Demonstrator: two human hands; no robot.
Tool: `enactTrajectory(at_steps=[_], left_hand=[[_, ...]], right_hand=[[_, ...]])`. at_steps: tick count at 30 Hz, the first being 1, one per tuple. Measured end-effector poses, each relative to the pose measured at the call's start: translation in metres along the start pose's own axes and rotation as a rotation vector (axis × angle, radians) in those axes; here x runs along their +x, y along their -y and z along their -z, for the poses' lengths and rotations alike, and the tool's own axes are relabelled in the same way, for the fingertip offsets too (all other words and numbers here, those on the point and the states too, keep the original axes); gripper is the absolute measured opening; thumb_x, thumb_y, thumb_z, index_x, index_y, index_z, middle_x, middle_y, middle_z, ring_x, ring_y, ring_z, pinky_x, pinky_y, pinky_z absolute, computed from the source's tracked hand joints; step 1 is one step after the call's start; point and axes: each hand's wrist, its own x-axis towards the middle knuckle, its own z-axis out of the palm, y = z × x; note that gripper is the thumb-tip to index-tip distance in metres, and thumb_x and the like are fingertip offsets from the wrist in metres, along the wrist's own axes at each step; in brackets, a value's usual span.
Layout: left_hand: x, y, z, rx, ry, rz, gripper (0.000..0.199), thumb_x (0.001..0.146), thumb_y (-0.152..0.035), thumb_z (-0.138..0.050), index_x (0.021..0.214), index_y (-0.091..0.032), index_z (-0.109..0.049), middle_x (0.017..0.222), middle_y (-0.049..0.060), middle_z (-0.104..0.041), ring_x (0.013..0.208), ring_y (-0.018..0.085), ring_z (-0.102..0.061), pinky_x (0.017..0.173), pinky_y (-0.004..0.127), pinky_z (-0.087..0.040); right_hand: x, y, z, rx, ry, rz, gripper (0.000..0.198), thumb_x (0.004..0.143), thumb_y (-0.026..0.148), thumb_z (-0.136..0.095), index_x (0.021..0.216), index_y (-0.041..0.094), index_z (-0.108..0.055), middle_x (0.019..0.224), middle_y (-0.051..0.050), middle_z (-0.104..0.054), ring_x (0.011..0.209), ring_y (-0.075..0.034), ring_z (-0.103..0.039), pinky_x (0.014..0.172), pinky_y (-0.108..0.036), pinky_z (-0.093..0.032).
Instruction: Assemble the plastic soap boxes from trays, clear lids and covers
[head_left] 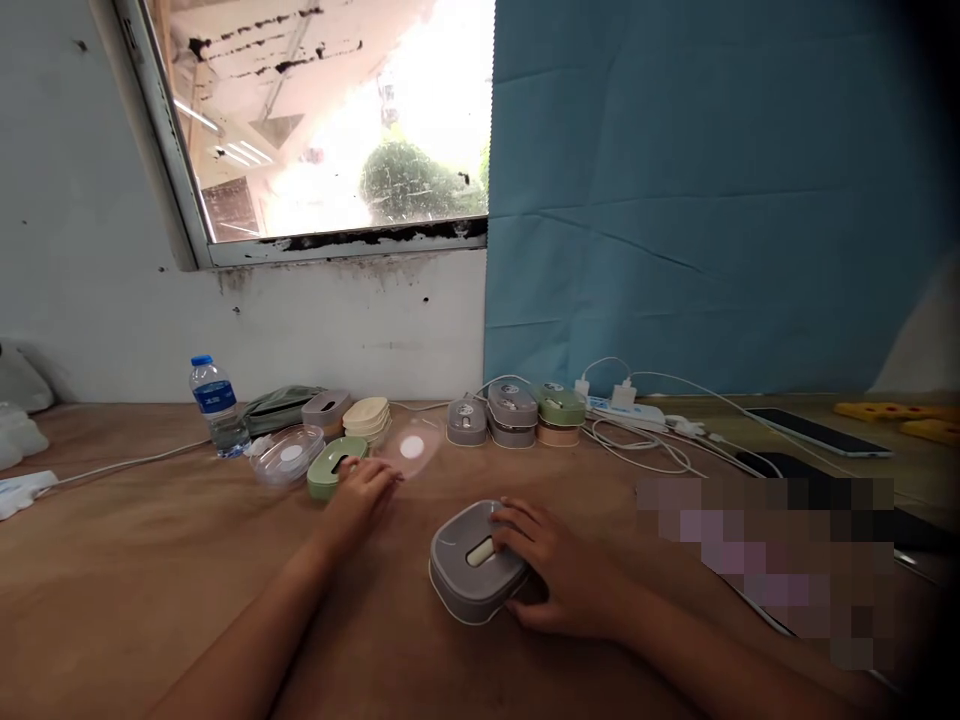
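Observation:
My right hand (551,565) is wrapped round the right side of a grey oval plastic box (461,590) that sits on the table. A slot in the box's grey top shows something cream-coloured inside. My left hand (367,483) is stretched forward, its fingertips at the near edge of a see-through pinkish lid (424,452) with a round white sticker. The fingers look closed on that edge; the thumb is hidden. Just left of this hand stands a green box (322,477) with a dark slot. Behind it are a stack of cream pieces (367,415) and a grey slotted box (324,408).
Another clear lid (277,465), a water bottle (217,405) and a grey-green pouch (277,408) lie at the left. Grey boxes (513,405) and a green-topped box (561,405) stand at the back. A power strip (626,412), cables and a phone (821,432) are to the right.

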Motion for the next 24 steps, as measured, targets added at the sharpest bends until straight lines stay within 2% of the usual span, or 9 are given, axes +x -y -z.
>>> enactTrajectory(at_steps=[3, 5, 8, 10, 16, 24], left_hand=[[-0.002, 0.044, 0.023, 0.094, -0.248, 0.048, 0.021, 0.083, -0.030, -0.039, 0.091, -0.026, -0.058, 0.093, 0.005, -0.059, 0.091, 0.023, -0.051, 0.085, 0.036, -0.034], [-0.010, 0.077, 0.039, 0.159, -0.322, 0.063, 0.020, 0.082, -0.031, -0.040, 0.091, -0.025, -0.057, 0.094, 0.007, -0.058, 0.092, 0.025, -0.051, 0.083, 0.037, -0.036], [-0.027, 0.117, 0.059, 0.280, -0.377, 0.105, 0.023, 0.081, -0.033, -0.037, 0.090, -0.023, -0.056, 0.088, 0.008, -0.058, 0.086, 0.026, -0.052, 0.080, 0.039, -0.038], [-0.037, 0.133, 0.067, 0.314, -0.329, 0.142, 0.025, 0.081, -0.032, -0.035, 0.090, -0.021, -0.055, 0.087, 0.008, -0.058, 0.084, 0.025, -0.053, 0.078, 0.038, -0.039], [-0.044, 0.141, 0.071, 0.267, -0.141, 0.194, 0.030, 0.081, -0.033, -0.033, 0.090, -0.018, -0.057, 0.089, 0.008, -0.058, 0.086, 0.022, -0.054, 0.077, 0.032, -0.040], [-0.045, 0.145, 0.068, 0.300, -0.095, 0.231, 0.031, 0.078, -0.031, -0.034, 0.085, -0.018, -0.061, 0.085, 0.007, -0.061, 0.082, 0.021, -0.056, 0.075, 0.032, -0.042]], right_hand=[[0.000, -0.003, 0.000, -0.001, 0.016, 0.016, 0.042, 0.061, 0.034, -0.062, 0.099, 0.020, -0.055, 0.121, -0.009, -0.048, 0.120, -0.029, -0.031, 0.099, -0.042, -0.028], [0.000, -0.005, 0.000, 0.001, 0.018, 0.021, 0.042, 0.062, 0.035, -0.062, 0.100, 0.020, -0.054, 0.121, -0.009, -0.048, 0.121, -0.027, -0.031, 0.099, -0.041, -0.028], [0.000, -0.007, -0.001, 0.006, 0.011, 0.015, 0.042, 0.064, 0.036, -0.061, 0.102, 0.020, -0.053, 0.122, -0.009, -0.045, 0.121, -0.027, -0.030, 0.100, -0.041, -0.027], [0.000, -0.008, -0.002, 0.008, 0.017, 0.012, 0.043, 0.064, 0.037, -0.061, 0.103, 0.021, -0.053, 0.124, -0.009, -0.043, 0.122, -0.027, -0.029, 0.100, -0.042, -0.027], [-0.001, -0.013, -0.003, 0.027, -0.003, -0.006, 0.042, 0.064, 0.037, -0.062, 0.103, 0.022, -0.052, 0.125, -0.008, -0.040, 0.121, -0.027, -0.030, 0.099, -0.040, -0.028], [-0.001, -0.018, -0.002, 0.046, -0.015, -0.041, 0.040, 0.065, 0.037, -0.061, 0.101, 0.023, -0.053, 0.126, -0.008, -0.038, 0.120, -0.028, -0.030, 0.099, -0.041, -0.027]])
